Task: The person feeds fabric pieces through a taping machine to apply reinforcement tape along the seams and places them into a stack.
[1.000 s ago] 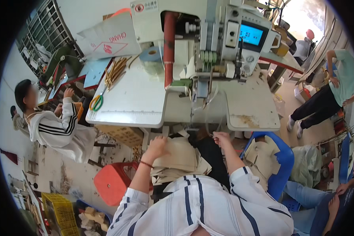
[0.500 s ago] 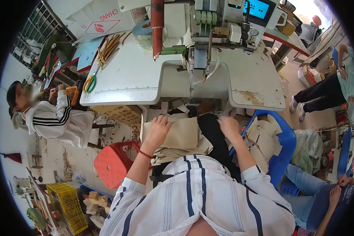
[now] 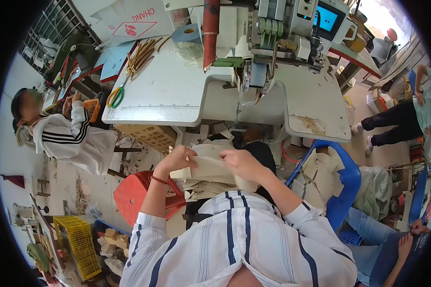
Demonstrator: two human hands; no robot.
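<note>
A stack of beige fabric pieces (image 3: pixel 206 184) lies on my lap below the white sewing table (image 3: pixel 177 91). My left hand (image 3: pixel 177 158) grips the left edge of the top beige piece (image 3: pixel 210 167). My right hand (image 3: pixel 242 162) rests on the same piece from the right, fingers closed over it. Above, the grey industrial sewing machine (image 3: pixel 273 33) stands on the table, its needle area over the gap in front of me.
A blue bin (image 3: pixel 345 186) with beige pieces stands at my right, a red stool (image 3: pixel 139 193) at my left. Scissors (image 3: pixel 115 95), wooden sticks (image 3: pixel 141 52) and a blue tape roll (image 3: pixel 187 33) lie on the table. A seated person (image 3: pixel 67 134) is left; others stand right.
My view has dropped toward my lap. Both hands moved closer together on the fabric stack, and my right hand now covers the top piece instead of reaching toward the table edge.
</note>
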